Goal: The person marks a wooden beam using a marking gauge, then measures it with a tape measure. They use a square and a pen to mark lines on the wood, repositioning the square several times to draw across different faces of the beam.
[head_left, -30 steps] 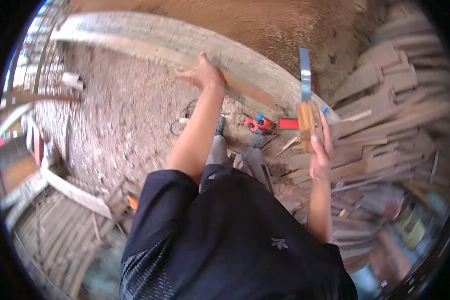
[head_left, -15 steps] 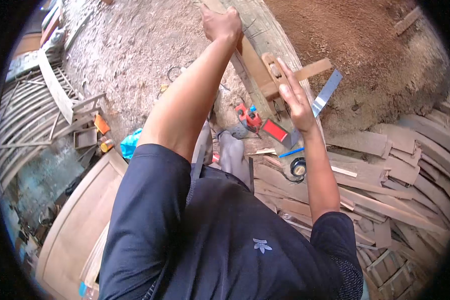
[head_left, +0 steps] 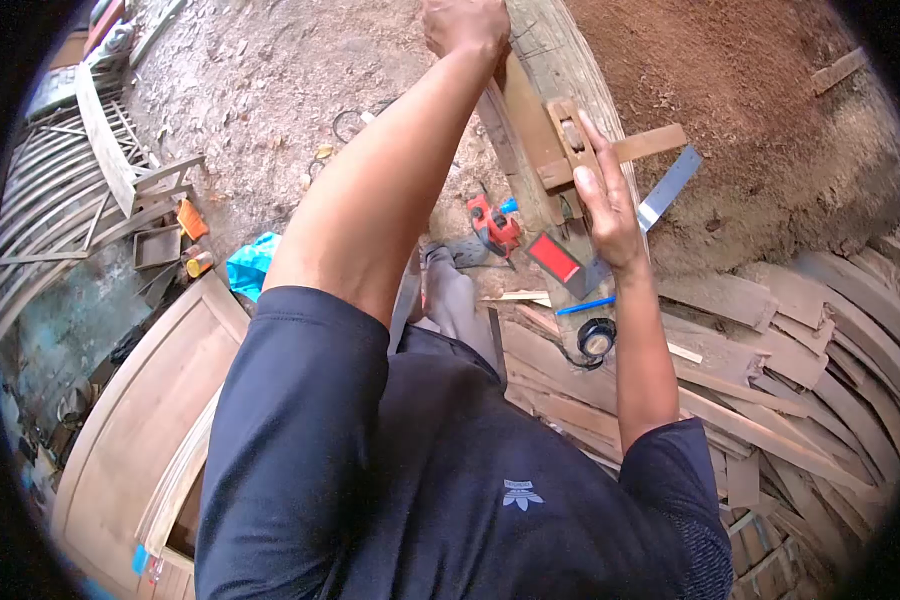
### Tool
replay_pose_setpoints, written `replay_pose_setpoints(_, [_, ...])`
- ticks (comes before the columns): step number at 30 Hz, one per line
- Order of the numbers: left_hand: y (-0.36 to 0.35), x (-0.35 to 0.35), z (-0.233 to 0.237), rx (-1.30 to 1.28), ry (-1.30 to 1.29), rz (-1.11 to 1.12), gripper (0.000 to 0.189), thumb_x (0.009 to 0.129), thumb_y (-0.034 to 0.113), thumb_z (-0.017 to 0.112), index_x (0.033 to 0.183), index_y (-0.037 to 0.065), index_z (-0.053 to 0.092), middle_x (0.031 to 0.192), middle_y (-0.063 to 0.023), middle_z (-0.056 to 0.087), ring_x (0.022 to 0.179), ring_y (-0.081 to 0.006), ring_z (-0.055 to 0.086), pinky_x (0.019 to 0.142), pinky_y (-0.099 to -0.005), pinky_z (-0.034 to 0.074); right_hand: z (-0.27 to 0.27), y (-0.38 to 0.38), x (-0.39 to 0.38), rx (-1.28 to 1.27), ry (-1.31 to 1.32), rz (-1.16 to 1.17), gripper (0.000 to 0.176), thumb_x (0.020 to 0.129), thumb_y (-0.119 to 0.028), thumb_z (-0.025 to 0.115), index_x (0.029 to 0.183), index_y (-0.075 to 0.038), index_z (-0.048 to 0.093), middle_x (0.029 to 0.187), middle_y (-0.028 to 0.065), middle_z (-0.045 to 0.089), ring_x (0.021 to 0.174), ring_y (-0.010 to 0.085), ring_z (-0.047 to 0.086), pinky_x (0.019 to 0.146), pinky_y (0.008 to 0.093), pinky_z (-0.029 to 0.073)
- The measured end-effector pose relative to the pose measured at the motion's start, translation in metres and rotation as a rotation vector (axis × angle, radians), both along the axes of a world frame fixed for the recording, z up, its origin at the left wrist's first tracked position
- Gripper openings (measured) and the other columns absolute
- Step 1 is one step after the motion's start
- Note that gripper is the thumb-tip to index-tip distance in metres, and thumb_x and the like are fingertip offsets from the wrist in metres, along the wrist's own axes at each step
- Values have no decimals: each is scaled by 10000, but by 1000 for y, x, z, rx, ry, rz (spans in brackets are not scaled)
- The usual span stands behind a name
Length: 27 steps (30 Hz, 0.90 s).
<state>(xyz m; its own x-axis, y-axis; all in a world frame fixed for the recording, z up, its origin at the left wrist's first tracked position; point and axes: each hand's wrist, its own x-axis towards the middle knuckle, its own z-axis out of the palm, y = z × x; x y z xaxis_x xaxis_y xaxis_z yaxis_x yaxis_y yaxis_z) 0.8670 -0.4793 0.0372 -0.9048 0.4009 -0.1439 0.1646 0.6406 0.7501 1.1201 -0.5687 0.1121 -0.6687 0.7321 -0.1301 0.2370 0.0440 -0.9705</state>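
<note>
My left hand (head_left: 464, 24) grips the upper part of a long brown wooden strip (head_left: 522, 122) that lies along a wide curved plank (head_left: 570, 62). My right hand (head_left: 604, 200) rests on a wooden hand plane (head_left: 574, 136) with a crosswise handle (head_left: 652, 144), set on the strip. A try square with a red stock (head_left: 556, 260) and a steel blade (head_left: 670, 186) lies just right of that hand.
A red power tool (head_left: 492, 226), a blue pencil (head_left: 582, 306) and a tape roll (head_left: 596, 338) lie near my feet. Stacked curved boards (head_left: 800, 350) fill the right. A sawdust heap (head_left: 760, 110) lies beyond the plank. A wooden frame (head_left: 150, 400) and slatted pieces (head_left: 60, 190) are at the left.
A second ago my right hand held the plane up in the air; it has since come down onto the strip. My view swung round, and the left hand stays on the strip.
</note>
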Motion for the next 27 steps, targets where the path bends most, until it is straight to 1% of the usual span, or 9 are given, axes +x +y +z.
replay_pose_setpoints(5, [2,-10,-16,-153,-6,-114,334,882,257,593,1001,-25,726,919,-253,750,891,-392,756,782,-469,603,-7,7,-13,-2,26,-25,582,1034,-225,525,1547,18,397,1567,185,455,1490,263,374,1228,370,257])
replay_pose_setpoints(8, [8,-9,-30,-50,143,-129,302,907,225,576,968,-10,755,923,-225,754,869,-372,759,756,-455,612,-12,4,-10,-24,77,-44,585,1031,-223,537,1551,8,398,1547,181,475,1469,258,398,1220,369,272])
replay_pose_setpoints(10, [7,-11,-29,-329,400,-368,277,925,192,567,930,0,767,926,-214,754,845,-354,761,739,-449,619,-9,-5,2,16,88,-21,582,1033,-228,538,1551,-2,401,1534,181,488,1460,262,410,1215,373,281])
replay_pose_setpoints(14, [0,-8,-24,-307,329,-360,259,926,173,573,941,1,765,926,-214,753,827,-341,762,711,-445,622,-8,8,-14,36,0,-10,614,1022,-264,520,1550,24,395,1570,182,451,1496,278,361,1242,388,220])
replay_pose_setpoints(17, [11,-13,-34,-466,554,-486,252,921,186,584,935,8,761,904,-209,752,834,-346,761,705,-448,616,-7,1,-6,65,-6,-22,610,1026,-271,511,1549,21,398,1567,184,456,1495,280,364,1241,391,225])
replay_pose_setpoints(19, [5,-6,-14,17,71,-83,256,906,214,602,941,5,747,883,-207,751,836,-357,757,712,-450,608,-1,-4,-2,-8,36,-16,609,1026,-283,516,1543,21,407,1564,186,461,1491,278,372,1239,392,231])
replay_pose_setpoints(23, [5,-7,-21,-109,87,-163,269,896,232,601,945,2,731,884,-214,752,851,-372,752,746,-461,600,-10,1,-5,74,6,-36,574,1013,-231,545,1532,-16,426,1531,210,491,1453,291,428,1208,402,299])
replay_pose_setpoints(25, [-1,0,3,-11,-173,-49,275,896,220,592,994,-6,715,883,-215,751,839,-381,749,759,-469,597,-13,-2,0,53,10,-37,566,1012,-230,545,1519,-3,435,1526,213,495,1448,290,433,1208,401,299])
replay_pose_setpoints(27, [4,-3,-13,83,9,-52,289,903,222,590,1026,-14,704,906,-221,749,853,-385,746,764,-474,594,-24,-11,13,-18,107,-49,561,1016,-232,548,1505,24,445,1513,211,507,1443,291,439,1204,387,301])
